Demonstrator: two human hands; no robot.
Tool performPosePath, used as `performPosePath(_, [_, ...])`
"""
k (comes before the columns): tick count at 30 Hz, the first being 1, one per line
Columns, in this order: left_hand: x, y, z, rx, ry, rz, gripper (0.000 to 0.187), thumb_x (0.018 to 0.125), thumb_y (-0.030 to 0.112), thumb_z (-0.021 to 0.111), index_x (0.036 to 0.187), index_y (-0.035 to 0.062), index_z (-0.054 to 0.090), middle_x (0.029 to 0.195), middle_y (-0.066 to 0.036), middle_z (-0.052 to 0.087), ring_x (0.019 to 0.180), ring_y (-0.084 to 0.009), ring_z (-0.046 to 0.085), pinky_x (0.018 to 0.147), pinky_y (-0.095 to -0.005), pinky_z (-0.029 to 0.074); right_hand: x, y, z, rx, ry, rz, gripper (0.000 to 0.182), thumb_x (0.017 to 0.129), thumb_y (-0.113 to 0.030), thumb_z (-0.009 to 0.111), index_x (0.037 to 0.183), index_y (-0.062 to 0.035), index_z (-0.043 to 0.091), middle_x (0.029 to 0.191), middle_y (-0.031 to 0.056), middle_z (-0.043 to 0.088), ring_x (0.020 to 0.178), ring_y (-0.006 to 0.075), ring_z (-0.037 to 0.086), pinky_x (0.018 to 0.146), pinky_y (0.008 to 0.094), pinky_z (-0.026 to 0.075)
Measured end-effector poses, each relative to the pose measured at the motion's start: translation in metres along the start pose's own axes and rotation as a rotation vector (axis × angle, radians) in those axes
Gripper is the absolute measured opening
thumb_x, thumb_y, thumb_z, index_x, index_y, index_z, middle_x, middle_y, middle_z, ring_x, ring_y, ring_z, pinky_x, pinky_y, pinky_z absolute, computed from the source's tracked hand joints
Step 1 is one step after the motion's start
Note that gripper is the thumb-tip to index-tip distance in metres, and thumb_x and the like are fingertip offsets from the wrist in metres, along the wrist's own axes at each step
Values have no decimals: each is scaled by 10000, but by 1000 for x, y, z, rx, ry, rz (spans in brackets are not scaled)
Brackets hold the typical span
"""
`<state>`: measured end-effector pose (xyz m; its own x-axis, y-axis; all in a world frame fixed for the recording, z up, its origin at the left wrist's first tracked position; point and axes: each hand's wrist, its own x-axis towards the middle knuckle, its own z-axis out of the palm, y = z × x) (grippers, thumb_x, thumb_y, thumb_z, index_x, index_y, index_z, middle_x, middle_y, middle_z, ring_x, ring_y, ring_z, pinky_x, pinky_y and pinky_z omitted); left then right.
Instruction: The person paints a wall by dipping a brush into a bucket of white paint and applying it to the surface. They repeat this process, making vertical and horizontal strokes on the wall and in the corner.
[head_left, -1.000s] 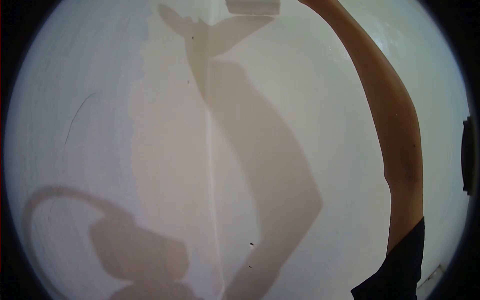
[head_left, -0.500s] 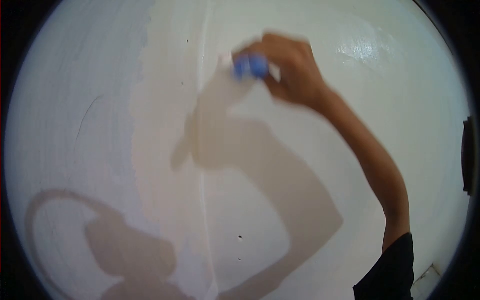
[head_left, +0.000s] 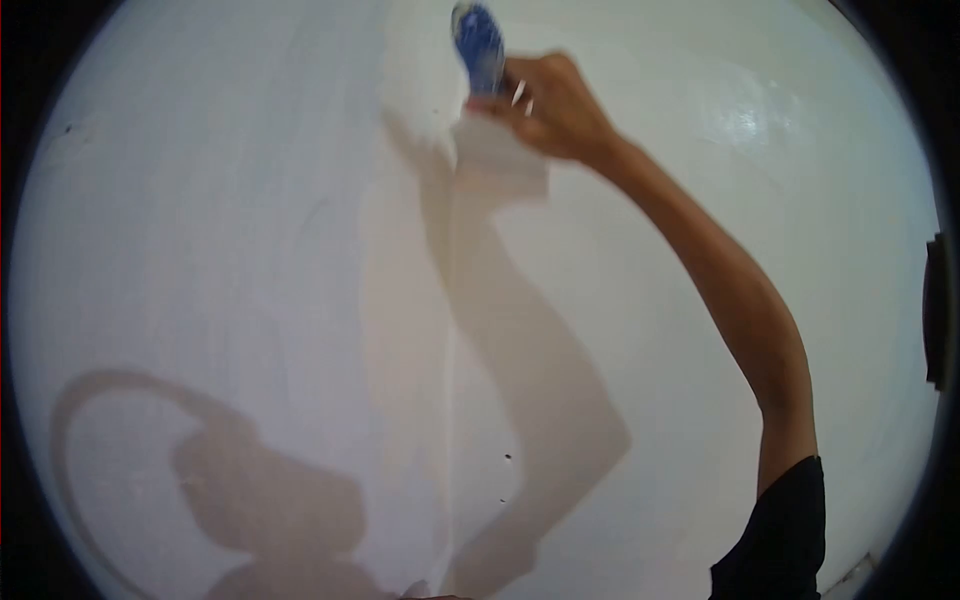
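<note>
My right hand is raised against the wall in the upper middle, fingers closed round a blue-handled tool. Its worn handle has pale smears and points upward, with a cream-coloured end near the top edge of the view. The working end is hidden by my fingers, and a square-cornered shadow falls on the wall below them. A pale vertical corner line runs down the wall beneath the hand. My left hand does not show.
The whitish wall fills the view, with a beige strip left of the corner line. Small dark holes mark it low down. A glossy patch shines upper right. A dark object sits at the right edge.
My right hand has moved up and slightly left, and the tool has turned from end-on to handle upward. The view has shifted, so the corner line now lies farther right.
</note>
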<state>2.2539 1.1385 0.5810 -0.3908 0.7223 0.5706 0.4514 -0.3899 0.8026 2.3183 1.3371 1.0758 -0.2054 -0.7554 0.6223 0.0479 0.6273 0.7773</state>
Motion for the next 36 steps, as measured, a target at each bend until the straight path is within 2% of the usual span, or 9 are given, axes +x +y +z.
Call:
performPosePath(3, [-11,-6,5,-64,4,12,221,952,142,632,891,-54,714,786,-120,709,736,-203,654,716,-333,527,56,13,-13,-133,150,201,84,804,-96,697,781,-24,661,759,212,659,729,398,633,633,467,476])
performPosePath(4, [-11,-7,5,-91,4,19,209,952,126,632,895,-59,711,785,-126,708,738,-206,655,715,-335,530,68,31,-9,-177,257,35,113,804,-136,714,794,-36,662,744,205,658,707,410,624,623,478,474])
performPosePath(12, [-5,8,10,-125,1,0,168,951,82,621,919,-59,706,830,-131,716,745,-203,657,721,-339,535,51,80,20,-403,370,-43,182,816,-192,760,882,-30,710,663,168,634,566,319,598,557,401,459])
performPosePath(17, [-6,-9,13,-24,41,105,191,944,106,624,886,-55,710,812,-122,713,733,-189,651,718,-326,529,-70,-38,15,-62,240,-26,274,678,-70,755,939,-146,720,735,35,664,616,235,580,529,359,449])
performPosePath(21, [-4,14,8,-81,4,3,201,932,117,623,834,-32,716,793,-119,711,714,-200,647,690,-332,520,-190,-185,-2,138,-40,29,311,685,-110,758,993,-122,719,1086,49,723,851,214,704,661,286,581])
performPosePath(23, [-10,-1,5,-341,-48,199,233,913,150,675,901,-82,702,741,-196,707,697,-274,708,697,-342,567,-223,-250,-19,231,-131,75,299,709,-96,744,1005,-97,705,1029,57,724,827,207,697,606,266,567])
performPosePath(27, [-45,28,-4,1,-83,336,175,904,95,622,802,-17,710,768,-115,705,683,-247,647,653,-362,519,-250,-302,-28,464,-348,252,300,681,-59,745,974,-95,693,902,37,727,710,186,680,515,276,530])
performPosePath(32, [-66,39,-7,-14,46,457,172,879,107,651,789,-33,694,733,-130,695,656,-259,648,613,-375,523,-219,-221,-26,528,-359,325,370,604,-18,790,957,-79,697,843,48,720,668,189,666,507,320,522])
performPosePath(36, [-73,41,-11,16,99,488,181,860,115,674,779,-46,682,706,-143,686,635,-268,649,581,-386,527,-135,-99,-26,322,-17,282,80,741,-100,799,792,-62,750,719,88,715,579,177,655,555,304,528])
